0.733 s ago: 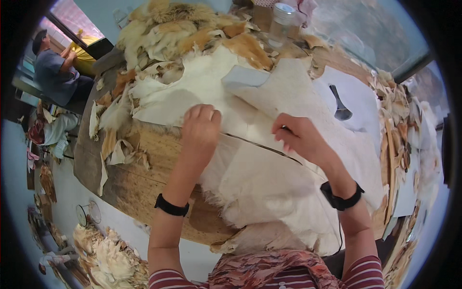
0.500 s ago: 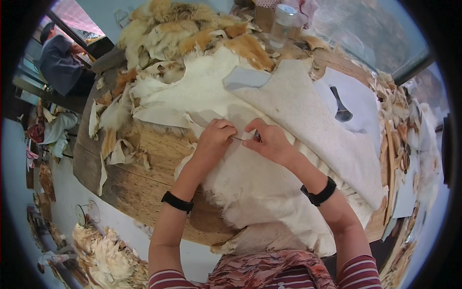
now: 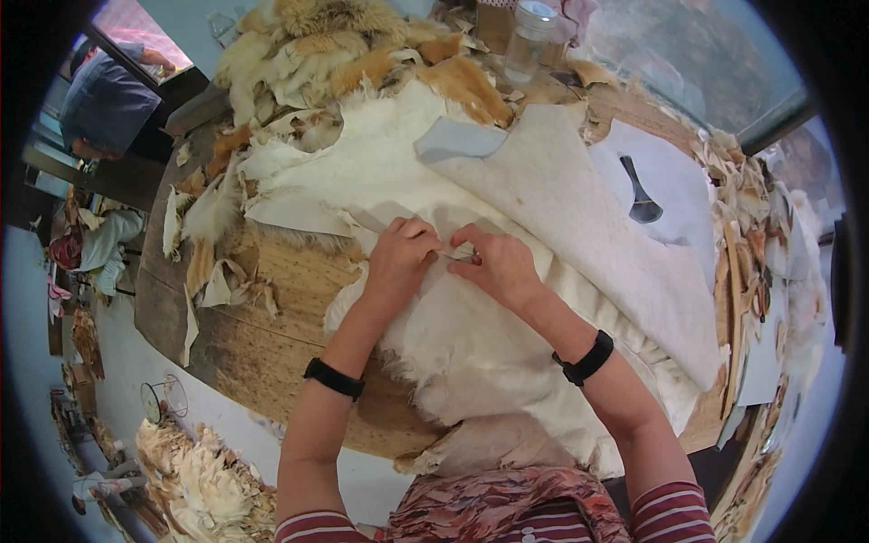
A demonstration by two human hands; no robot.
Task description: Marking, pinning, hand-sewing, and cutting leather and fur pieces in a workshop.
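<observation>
A pale fur hide [image 3: 507, 353], skin side up, lies over the table and hangs toward my body. My left hand [image 3: 398, 262] pinches a raised fold of this hide. Close on its right, my right hand [image 3: 501, 267] curls with thumb and forefinger nearly together. Something thin and small shows between the two hands, too fine to name. A larger cream skin [image 3: 353, 172] spreads beyond my hands. To the right a stiff off-white sheet [image 3: 579, 208] lies slantwise across the hide.
A black-handled tool with a broad flat end [image 3: 639, 195] rests on a grey-white sheet [image 3: 625, 154]. Orange and cream fur pieces [image 3: 317, 54] heap at the far side by a clear jar [image 3: 530, 41]. Scraps [image 3: 208, 480] pile at lower left. Another person [image 3: 109, 100] is far left.
My right hand has shifted slightly left, closer to my left hand, and its forearm has swung a little inward. The person at far left has risen and leans.
</observation>
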